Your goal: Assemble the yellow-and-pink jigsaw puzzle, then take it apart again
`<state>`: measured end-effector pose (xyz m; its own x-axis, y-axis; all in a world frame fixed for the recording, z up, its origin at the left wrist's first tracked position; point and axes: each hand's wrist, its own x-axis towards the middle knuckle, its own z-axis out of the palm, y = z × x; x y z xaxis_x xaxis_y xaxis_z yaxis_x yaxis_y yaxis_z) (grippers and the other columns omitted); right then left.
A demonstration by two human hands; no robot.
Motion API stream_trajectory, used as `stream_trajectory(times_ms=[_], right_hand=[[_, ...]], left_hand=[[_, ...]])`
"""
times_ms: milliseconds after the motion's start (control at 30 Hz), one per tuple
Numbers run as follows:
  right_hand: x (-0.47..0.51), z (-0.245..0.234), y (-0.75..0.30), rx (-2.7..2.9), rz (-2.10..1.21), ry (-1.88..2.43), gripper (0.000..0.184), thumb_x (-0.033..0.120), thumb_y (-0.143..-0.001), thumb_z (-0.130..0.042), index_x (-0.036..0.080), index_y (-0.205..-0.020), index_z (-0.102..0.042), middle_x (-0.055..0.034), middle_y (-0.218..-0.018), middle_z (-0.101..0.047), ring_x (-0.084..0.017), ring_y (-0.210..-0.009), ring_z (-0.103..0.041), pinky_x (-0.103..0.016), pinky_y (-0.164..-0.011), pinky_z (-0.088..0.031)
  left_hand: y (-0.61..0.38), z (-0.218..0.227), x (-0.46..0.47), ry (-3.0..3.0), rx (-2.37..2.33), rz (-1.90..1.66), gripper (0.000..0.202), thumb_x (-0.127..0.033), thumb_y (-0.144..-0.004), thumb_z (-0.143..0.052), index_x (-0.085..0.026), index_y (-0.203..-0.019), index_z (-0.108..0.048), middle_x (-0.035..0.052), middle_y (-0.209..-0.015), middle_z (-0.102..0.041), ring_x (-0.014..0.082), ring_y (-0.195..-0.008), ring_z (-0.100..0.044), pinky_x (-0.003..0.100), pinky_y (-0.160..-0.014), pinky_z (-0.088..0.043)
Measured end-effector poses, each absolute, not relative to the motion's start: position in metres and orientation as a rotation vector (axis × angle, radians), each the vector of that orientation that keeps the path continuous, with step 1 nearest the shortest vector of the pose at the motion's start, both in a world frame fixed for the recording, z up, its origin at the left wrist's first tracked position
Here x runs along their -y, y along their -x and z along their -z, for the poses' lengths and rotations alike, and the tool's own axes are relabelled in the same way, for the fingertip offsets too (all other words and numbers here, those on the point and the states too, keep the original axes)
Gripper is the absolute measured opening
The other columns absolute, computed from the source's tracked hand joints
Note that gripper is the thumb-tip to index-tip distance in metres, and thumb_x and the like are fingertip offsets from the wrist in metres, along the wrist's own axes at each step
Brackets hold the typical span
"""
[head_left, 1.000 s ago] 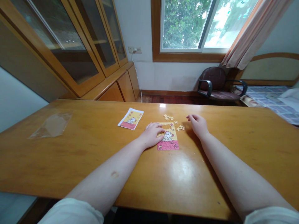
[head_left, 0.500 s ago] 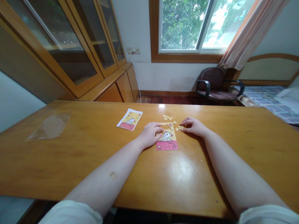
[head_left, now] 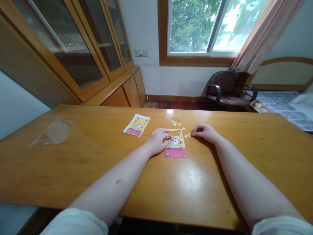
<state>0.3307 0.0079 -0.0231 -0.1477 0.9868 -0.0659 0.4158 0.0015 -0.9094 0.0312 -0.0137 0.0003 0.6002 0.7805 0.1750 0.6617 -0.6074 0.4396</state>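
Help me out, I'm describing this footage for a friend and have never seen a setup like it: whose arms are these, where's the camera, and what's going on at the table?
There is no machine here: these are a person's own bare arms and hands. Every picture comes from one camera worn on the head, looking forward and down.

On the wooden table lies a partly assembled jigsaw puzzle, pink and yellow, with a gap near its far end. Loose pieces lie beyond it and to its right. Further left are a printed sheet with a similar picture and a clear plastic wrapper.

The left hand rests open at the puzzle's left edge. The right hand has its fingertips at the nearby pieces; whether it grips one is too small to tell.
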Motion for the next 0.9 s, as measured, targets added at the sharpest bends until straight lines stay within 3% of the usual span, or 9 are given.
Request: stream_trajectory(times_ms=[133,400,533,633,800,900], right_hand=[[-0.005,0.015,-0.319,1.61,-1.055,1.427,0.03,0.044,-0.063,-0.078,0.018,-0.076,-0.071,-0.0053,-0.074,-0.071,-0.017,-0.067,-0.062,-0.031,-0.064,-0.049],[0.014,0.012,-0.266,2.145,-1.064,1.231,0.029,0.035,-0.07,-0.077,0.021,-0.096,-0.076,-0.0029,-0.078,-0.071,-0.017,-0.068,-0.061,-0.031,-0.066,-0.049],[0.02,0.014,-0.25,2.295,-0.818,1.127,0.016,0.027,-0.077,-0.072,0.022,-0.092,-0.075,-0.0039,-0.084,-0.073,-0.017,-0.075,-0.064,-0.031,-0.075,-0.049],[0.02,0.012,-0.251,2.285,-0.633,1.084,0.017,0.027,-0.077,-0.073,0.023,-0.093,-0.074,-0.0039,-0.085,-0.073,-0.018,-0.078,-0.063,-0.033,-0.08,-0.048],[0.019,0.009,-0.259,2.337,-0.578,0.928,0.009,0.028,-0.075,-0.075,0.021,-0.072,-0.07,-0.0039,-0.078,-0.069,-0.018,-0.076,-0.062,-0.032,-0.074,-0.05],[0.019,0.012,-0.258,2.361,-0.568,0.919,0.008,0.022,-0.077,-0.071,0.021,-0.07,-0.07,-0.0035,-0.076,-0.068,-0.017,-0.073,-0.062,-0.031,-0.073,-0.05]], left_hand=[[-0.032,-0.001,0.013,-2.489,-1.178,-0.532,0.021,-0.027,-0.088,-0.056,-0.022,-0.1,-0.071,0.0076,-0.124,-0.063,0.0255,-0.123,-0.05,0.048,-0.109,-0.035],[-0.03,0.005,0.008,-2.413,-1.251,-0.726,0.023,-0.014,-0.083,-0.053,-0.021,-0.095,-0.071,0.0055,-0.114,-0.068,0.0215,-0.114,-0.057,0.043,-0.106,-0.039],[-0.029,0.007,0.007,-2.412,-1.225,-0.776,0.024,-0.012,-0.081,-0.053,-0.021,-0.095,-0.071,0.005,-0.112,-0.069,0.0211,-0.112,-0.059,0.042,-0.106,-0.04],[-0.03,0.007,0.008,-2.41,-1.22,-0.776,0.024,-0.013,-0.081,-0.053,-0.021,-0.095,-0.071,0.0049,-0.112,-0.069,0.021,-0.11,-0.059,0.042,-0.106,-0.04],[-0.03,0.006,0.009,-2.411,-1.3,-0.721,0.023,-0.014,-0.081,-0.054,-0.021,-0.096,-0.071,0.0052,-0.11,-0.069,0.0216,-0.108,-0.059,0.04,-0.103,-0.043],[-0.029,0.005,0.007,-2.345,-1.413,-0.694,0.024,-0.016,-0.083,-0.053,-0.02,-0.099,-0.071,0.0059,-0.106,-0.07,0.0219,-0.102,-0.061,0.038,-0.096,-0.047]])
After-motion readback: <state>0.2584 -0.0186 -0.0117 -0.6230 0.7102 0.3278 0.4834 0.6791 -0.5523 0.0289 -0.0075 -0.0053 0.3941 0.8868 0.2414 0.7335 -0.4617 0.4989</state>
